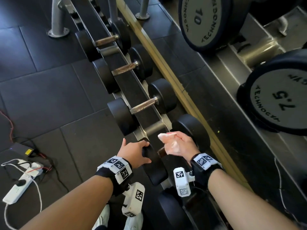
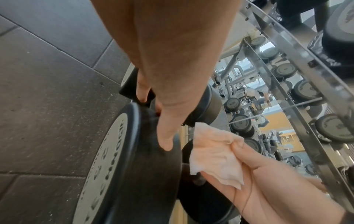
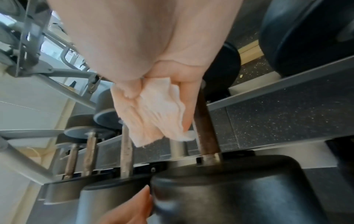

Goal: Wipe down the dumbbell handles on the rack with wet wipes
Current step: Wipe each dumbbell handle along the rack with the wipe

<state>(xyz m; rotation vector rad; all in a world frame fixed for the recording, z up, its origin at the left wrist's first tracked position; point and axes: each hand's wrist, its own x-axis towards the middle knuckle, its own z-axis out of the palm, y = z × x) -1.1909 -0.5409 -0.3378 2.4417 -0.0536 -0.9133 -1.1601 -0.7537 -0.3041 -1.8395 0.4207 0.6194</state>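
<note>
Over dumbbell, rt hand grips wipe.

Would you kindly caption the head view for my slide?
Left hand grips a racked dumbbell's head while right hand holds a wet wipe at its handle.

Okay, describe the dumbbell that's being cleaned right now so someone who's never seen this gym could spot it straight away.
Start at the low dumbbell rack running along the dark floor. The dumbbell being cleaned is the one the person is touching. It alone has the left hand gripping its outer black head, while the right hand holds a white wet wipe by its brown handle; the others sit untouched.
</note>
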